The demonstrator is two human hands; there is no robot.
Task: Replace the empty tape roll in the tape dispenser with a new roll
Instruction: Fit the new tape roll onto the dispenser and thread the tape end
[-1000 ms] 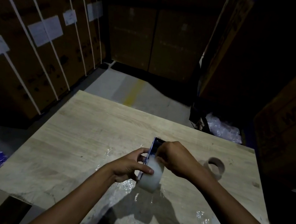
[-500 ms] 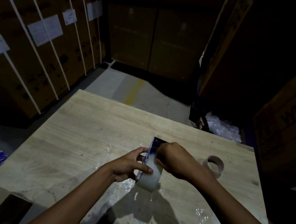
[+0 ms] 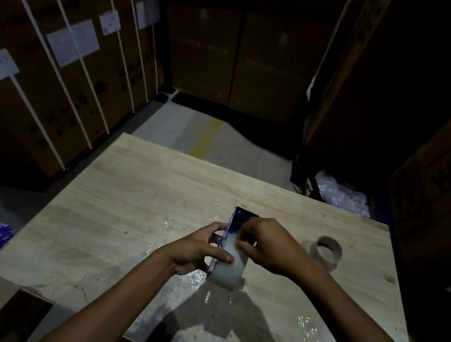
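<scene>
The left hand (image 3: 194, 251) grips the dispenser (image 3: 235, 222) by its side, thumb across the new roll (image 3: 228, 271) seated in it, while the right hand (image 3: 271, 245) pinches at the roll's top, the toothed blade (image 3: 246, 211) just beyond those fingers along the dispenser's length.

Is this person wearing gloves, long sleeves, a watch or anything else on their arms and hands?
No. The left hand and right hand are bare, with no gloves and no rings that show in the dim light. The forearms are bare too, with no sleeves, watch or bracelet in view.
</scene>
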